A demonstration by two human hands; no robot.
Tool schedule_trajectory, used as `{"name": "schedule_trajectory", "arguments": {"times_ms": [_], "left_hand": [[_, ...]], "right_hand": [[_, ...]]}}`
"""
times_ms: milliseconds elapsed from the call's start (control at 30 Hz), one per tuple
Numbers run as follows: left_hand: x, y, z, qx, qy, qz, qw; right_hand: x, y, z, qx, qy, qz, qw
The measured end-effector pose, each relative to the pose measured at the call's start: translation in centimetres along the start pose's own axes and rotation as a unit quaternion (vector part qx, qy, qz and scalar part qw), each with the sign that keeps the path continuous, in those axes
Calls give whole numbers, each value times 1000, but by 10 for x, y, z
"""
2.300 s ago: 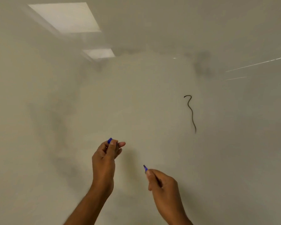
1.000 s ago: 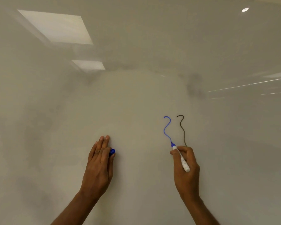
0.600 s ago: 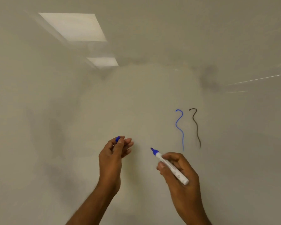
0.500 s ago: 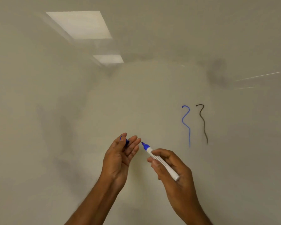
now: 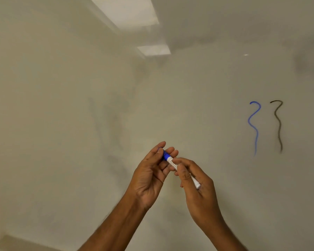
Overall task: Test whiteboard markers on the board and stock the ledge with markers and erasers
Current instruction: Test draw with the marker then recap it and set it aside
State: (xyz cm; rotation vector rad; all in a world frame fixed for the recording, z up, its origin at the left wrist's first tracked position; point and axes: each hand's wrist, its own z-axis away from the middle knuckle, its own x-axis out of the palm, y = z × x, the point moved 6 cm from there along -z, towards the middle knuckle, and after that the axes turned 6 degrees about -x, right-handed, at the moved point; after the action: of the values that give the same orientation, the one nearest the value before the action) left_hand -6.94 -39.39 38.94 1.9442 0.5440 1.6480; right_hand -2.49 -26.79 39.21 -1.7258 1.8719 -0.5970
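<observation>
Marker [image 5: 173, 163], bare-tipped half a second ago, is now being capped in front of the whiteboard [image 5: 62, 105]. Its barrel is pinched by the right hand [image 5: 199, 192], and the blue cap [image 5: 165, 156] is gripped in the curled fingers of the left hand [image 5: 149, 176]. A blue squiggle [image 5: 253, 127] has been added beside the black squiggle [image 5: 279, 125], so the test is judged passed.

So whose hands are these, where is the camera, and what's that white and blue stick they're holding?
They are a person's two bare hands, no machine. The camera sits on that person's head, so you see what they see. In front is a whiteboard with a blue squiggle and a black squiggle drawn on it. The right hand grips a white marker. The left hand pinches its blue cap against the marker's tip end, seemingly fitting it on.
</observation>
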Motion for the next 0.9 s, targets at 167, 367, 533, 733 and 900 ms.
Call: {"name": "schedule_trajectory", "arguments": {"times_ms": [167,367,533,733,900], "left_hand": [[-29,3,7,31,48,11,998],[-91,20,21,62,121,23,990],[-177,31,34,49,216,21,975],[-307,36,69,59,367,-25,928],[-402,40,88,46,457,-86,884]], "right_hand": [[29,21,5,7,6,-6,1000],[88,46,18,24,-41,-41,998],[151,79,46,89,-102,-75,988],[227,155,117,114,-185,43,975],[297,212,169,98,-267,149,947]]}}
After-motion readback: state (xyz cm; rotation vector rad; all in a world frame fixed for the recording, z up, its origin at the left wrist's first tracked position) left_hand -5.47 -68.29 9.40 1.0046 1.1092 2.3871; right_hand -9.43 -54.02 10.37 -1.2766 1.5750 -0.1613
